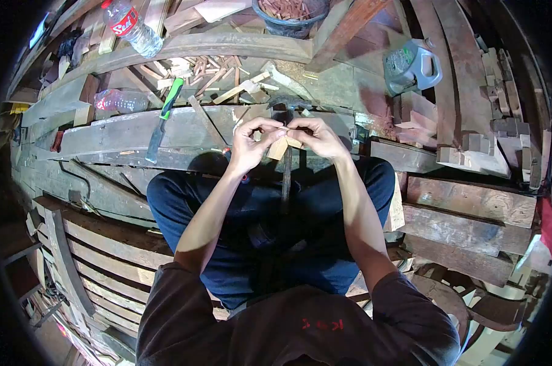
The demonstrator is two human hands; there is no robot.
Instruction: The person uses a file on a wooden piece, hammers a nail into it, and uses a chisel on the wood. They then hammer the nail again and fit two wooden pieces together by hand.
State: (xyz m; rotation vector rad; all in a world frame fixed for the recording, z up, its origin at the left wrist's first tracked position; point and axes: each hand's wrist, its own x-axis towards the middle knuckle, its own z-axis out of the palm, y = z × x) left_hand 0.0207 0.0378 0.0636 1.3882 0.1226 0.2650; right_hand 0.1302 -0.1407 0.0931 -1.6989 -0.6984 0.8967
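Both my hands meet above my lap at the near edge of a long plank (190, 139). My left hand (251, 141) has its thumb and fingers pinched on a small wooden piece (277, 149). Close against it, my right hand (317, 136) pinches at the top of the same pale wood, which looks split or made of two parts; I cannot tell which. Just beyond my fingers lies a hammer, its dark head (290, 102) on the plank and its handle (286, 177) running toward me below the wood.
A green-handled blade (163, 122) lies on the plank at left. Beyond are wood scraps (212, 76), a capped bottle (132, 29), another bottle (120, 101), a bucket of wood pieces (291, 25) and a jug (412, 67). Stacked boards (471, 201) stand at right.
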